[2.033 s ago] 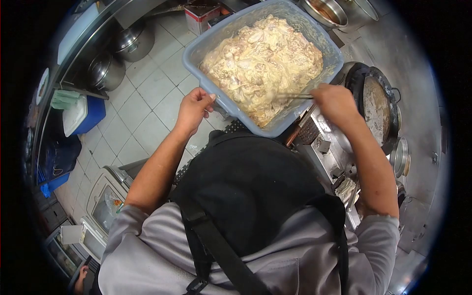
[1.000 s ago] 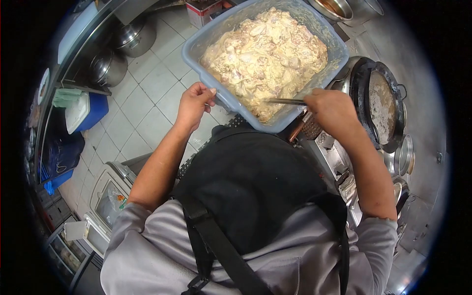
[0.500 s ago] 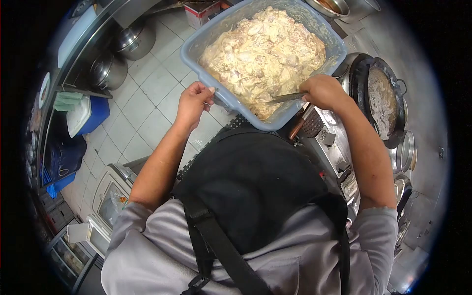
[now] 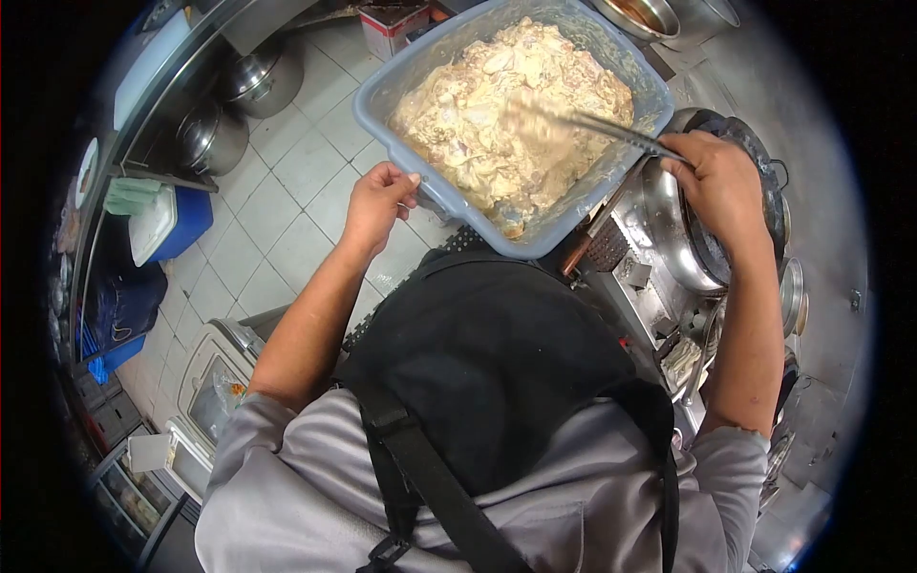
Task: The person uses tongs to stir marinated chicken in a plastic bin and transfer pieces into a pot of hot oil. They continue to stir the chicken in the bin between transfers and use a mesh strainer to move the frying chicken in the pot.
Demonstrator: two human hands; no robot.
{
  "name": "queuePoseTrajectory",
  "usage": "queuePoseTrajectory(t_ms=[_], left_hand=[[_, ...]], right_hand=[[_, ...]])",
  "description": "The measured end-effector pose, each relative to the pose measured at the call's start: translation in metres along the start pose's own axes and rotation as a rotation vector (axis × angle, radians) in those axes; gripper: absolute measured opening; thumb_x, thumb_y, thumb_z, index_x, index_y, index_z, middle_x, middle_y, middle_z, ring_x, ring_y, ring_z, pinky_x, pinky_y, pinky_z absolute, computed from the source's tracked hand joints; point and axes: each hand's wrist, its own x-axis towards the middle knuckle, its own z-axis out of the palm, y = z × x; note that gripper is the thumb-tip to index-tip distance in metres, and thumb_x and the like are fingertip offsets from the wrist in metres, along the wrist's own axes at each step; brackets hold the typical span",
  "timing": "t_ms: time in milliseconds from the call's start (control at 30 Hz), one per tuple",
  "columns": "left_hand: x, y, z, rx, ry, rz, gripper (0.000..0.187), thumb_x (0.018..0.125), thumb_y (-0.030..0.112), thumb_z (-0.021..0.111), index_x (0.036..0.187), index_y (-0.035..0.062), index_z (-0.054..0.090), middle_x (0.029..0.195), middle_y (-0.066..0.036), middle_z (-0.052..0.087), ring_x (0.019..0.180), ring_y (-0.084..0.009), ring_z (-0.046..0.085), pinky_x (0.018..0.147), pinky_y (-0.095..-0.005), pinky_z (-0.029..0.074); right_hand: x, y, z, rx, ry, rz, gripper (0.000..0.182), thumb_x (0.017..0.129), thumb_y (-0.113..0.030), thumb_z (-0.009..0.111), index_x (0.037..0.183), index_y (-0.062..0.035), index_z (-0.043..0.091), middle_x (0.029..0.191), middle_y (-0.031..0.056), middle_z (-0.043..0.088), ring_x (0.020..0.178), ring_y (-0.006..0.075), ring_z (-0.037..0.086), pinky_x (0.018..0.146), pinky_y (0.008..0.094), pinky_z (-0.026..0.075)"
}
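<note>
A grey-blue plastic tub (image 4: pixel 394 94) is full of pale, batter-coated meat pieces (image 4: pixel 497 115). My left hand (image 4: pixel 377 202) grips the tub's near left rim and holds it up over the tiled floor. My right hand (image 4: pixel 721 181) is closed on a pair of metal tongs (image 4: pixel 611 129) that reach left over the tub, their blurred tips carrying a piece of the meat above the pile. That hand sits over a dark wok (image 4: pixel 764 186) on the stove at the right.
A steel stove counter (image 4: pixel 669 306) with a wooden-handled skimmer (image 4: pixel 590 244) lies under the tub's right side. Steel pots (image 4: pixel 215 138) stand under a shelf at left, beside a blue-and-white cooler box (image 4: pixel 162 222). Metal bowls (image 4: pixel 650 14) sit at the top.
My right hand has lifted out of the tub's near corner and swung right toward the wok, drawing the tongs up with a piece of meat. My left hand keeps its hold on the rim.
</note>
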Motion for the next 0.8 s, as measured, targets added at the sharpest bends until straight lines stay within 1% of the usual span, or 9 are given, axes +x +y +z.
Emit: queuePoseTrajectory(t_ms=[167,300,467,567,600,633,667,733,800], left_hand=[[0.000,-0.001,0.000,-0.011,0.015,0.016,0.010,0.091,0.012,0.065,0.089,0.0054,0.058,0.076,0.000,0.058,0.064,-0.0084,0.054,0.053,-0.0231,0.042],[-0.001,0.000,-0.001,0.000,-0.002,0.013,0.010,0.092,0.013,0.065,0.089,0.0072,0.057,0.077,0.000,0.058,0.064,-0.0079,0.054,0.054,-0.0225,0.042],[-0.001,-0.003,-0.001,0.008,-0.008,0.006,0.012,0.092,0.015,0.065,0.088,0.0086,0.056,0.078,0.000,0.058,0.064,-0.0080,0.054,0.054,-0.0228,0.042],[-0.001,-0.005,-0.001,-0.014,0.025,0.015,0.011,0.091,0.013,0.064,0.088,0.0061,0.057,0.075,-0.001,0.057,0.063,-0.0098,0.054,0.053,-0.0240,0.042],[0.000,-0.007,-0.003,-0.024,0.006,0.025,0.011,0.091,0.014,0.064,0.088,0.0065,0.057,0.074,-0.001,0.056,0.063,-0.0102,0.054,0.053,-0.0243,0.042],[-0.002,-0.004,0.001,-0.006,0.010,0.017,0.012,0.092,0.015,0.063,0.087,0.0069,0.056,0.074,-0.001,0.056,0.063,-0.0104,0.054,0.052,-0.0244,0.042],[-0.005,-0.001,0.004,0.012,0.016,0.009,0.012,0.092,0.015,0.063,0.087,0.0073,0.055,0.074,-0.002,0.056,0.062,-0.0105,0.054,0.052,-0.0245,0.041],[-0.005,-0.005,0.004,-0.024,0.014,0.003,0.013,0.093,0.016,0.062,0.085,0.0078,0.055,0.075,-0.002,0.056,0.063,-0.0108,0.054,0.052,-0.0248,0.041],[-0.004,-0.009,0.008,-0.049,0.003,0.002,0.014,0.093,0.016,0.062,0.085,0.0076,0.055,0.071,-0.002,0.055,0.060,-0.0103,0.052,0.050,-0.0241,0.040]], right_hand=[[-0.017,-0.022,0.042,-0.237,0.122,-0.079,0.015,0.081,-0.016,0.067,0.095,-0.0125,0.062,0.076,0.0074,0.058,0.072,0.0243,0.065,0.059,0.0362,0.053],[-0.035,-0.025,0.042,-0.103,0.038,-0.034,0.022,0.081,-0.019,0.069,0.101,-0.0121,0.064,0.080,0.0074,0.059,0.073,0.0268,0.065,0.061,0.0388,0.052],[-0.032,-0.021,0.030,0.013,0.183,0.210,0.029,0.085,-0.022,0.068,0.112,-0.0126,0.066,0.088,0.0092,0.064,0.078,0.0304,0.066,0.065,0.0406,0.053],[-0.028,-0.008,0.089,0.058,0.275,0.150,0.027,0.087,-0.024,0.065,0.109,-0.0084,0.066,0.091,0.0119,0.067,0.079,0.0317,0.067,0.068,0.0414,0.054],[-0.030,-0.009,0.088,-0.009,0.074,0.118,0.024,0.087,-0.025,0.065,0.104,-0.0079,0.065,0.090,0.0126,0.067,0.080,0.0317,0.068,0.068,0.0412,0.054],[-0.034,-0.012,0.096,0.022,0.082,0.202,0.021,0.086,-0.024,0.066,0.100,-0.0091,0.064,0.088,0.0123,0.067,0.081,0.0322,0.068,0.069,0.0417,0.054],[-0.036,-0.025,0.084,0.194,0.100,0.367,0.031,0.087,-0.023,0.067,0.114,-0.0077,0.065,0.108,0.0167,0.067,0.095,0.0347,0.065,0.081,0.0427,0.053],[-0.051,-0.030,0.106,0.335,0.460,0.438,0.033,0.090,-0.023,0.064,0.119,-0.0062,0.062,0.108,0.0178,0.066,0.095,0.0378,0.064,0.081,0.0436,0.053],[-0.075,-0.029,0.132,0.292,0.450,0.387,0.031,0.092,-0.025,0.061,0.118,-0.0086,0.061,0.108,0.0171,0.066,0.091,0.0364,0.065,0.073,0.0446,0.053]])
